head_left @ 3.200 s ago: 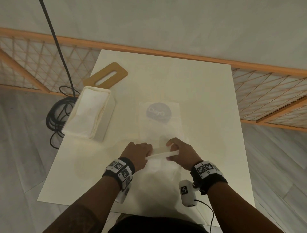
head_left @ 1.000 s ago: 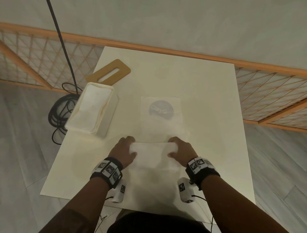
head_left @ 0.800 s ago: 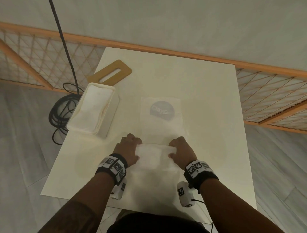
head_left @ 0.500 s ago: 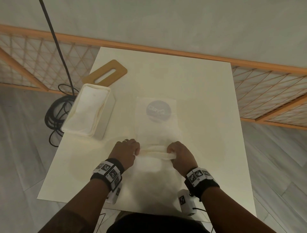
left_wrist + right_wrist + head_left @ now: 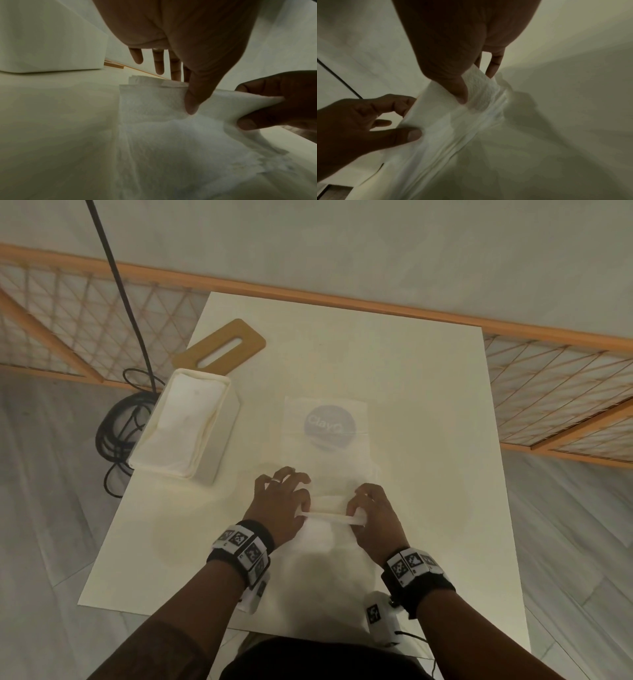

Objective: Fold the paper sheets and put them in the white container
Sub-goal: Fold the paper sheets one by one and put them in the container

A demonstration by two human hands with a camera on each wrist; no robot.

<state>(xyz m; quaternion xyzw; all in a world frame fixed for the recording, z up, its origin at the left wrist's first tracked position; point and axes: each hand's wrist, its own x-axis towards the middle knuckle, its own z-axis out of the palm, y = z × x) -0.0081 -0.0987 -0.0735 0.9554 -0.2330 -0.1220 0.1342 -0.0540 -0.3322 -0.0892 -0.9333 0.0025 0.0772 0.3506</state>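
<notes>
Black wristbands [image 5: 241, 546], checkered tags, finger ring [image 5: 276, 480].

left hand [image 5: 197, 54] and right hand [image 5: 278, 100] pinching paper sheet [image 5: 154, 102]

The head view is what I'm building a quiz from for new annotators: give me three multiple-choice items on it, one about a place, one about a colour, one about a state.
1. Where does the white container stand?
A. on the table's left side
B. on the floor
C. at the table's right edge

2. What colour is the round logo on the flat sheet beyond the hands?
A. bright red
B. grey-blue
C. green

3. What are the hands doing with the paper sheet?
A. resting flat beside it
B. one holds it over the container
C. each pinches one end, lifted edge between them

Key: 1 A, it sits on the table left of the hands. 2 B, the disc looks grey-blue. 3 C, left hand and right hand pinch opposite ends.
</notes>
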